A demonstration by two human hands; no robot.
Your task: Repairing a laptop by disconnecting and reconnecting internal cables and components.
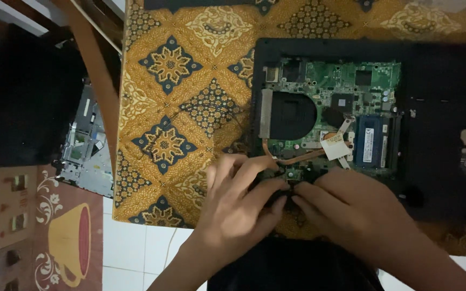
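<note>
At the near edge of the tabletop (pixel 152 81), which is covered with a yellow cloth patterned in dark blue and white diamond medallions, both hands meet over an opened black laptop base (pixel 438 81) whose green circuit board (pixel 324 86) lies exposed. The left hand (pixel 238 207) has its fingers curled downward and close together, fingertips pressing at the board's near edge; the right hand (pixel 351 207) mirrors it, fingers bent and nearly touching the left's. Between the fingertips sits something small and dark, but the picture is too blurred to tell whether either hand actually pinches it or merely presses on it. Just beyond the fingers run a copper heat pipe (pixel 297 157), a round black cooling fan (pixel 292 114) and a pale sticker-like tab (pixel 334 145), with a blue memory module (pixel 369 141) to the right. The risk here looks to be force in a crowded spot: a slipping fingertip could bend the thin copper pipe, or pulling at an angle could strain a connector or crack a solder joint. Bare skin on the board may also pass static. The laptop lies close to the tabletop's edge, so a hard tug could drag it toward the white tiled floor (pixel 130 237).
</note>
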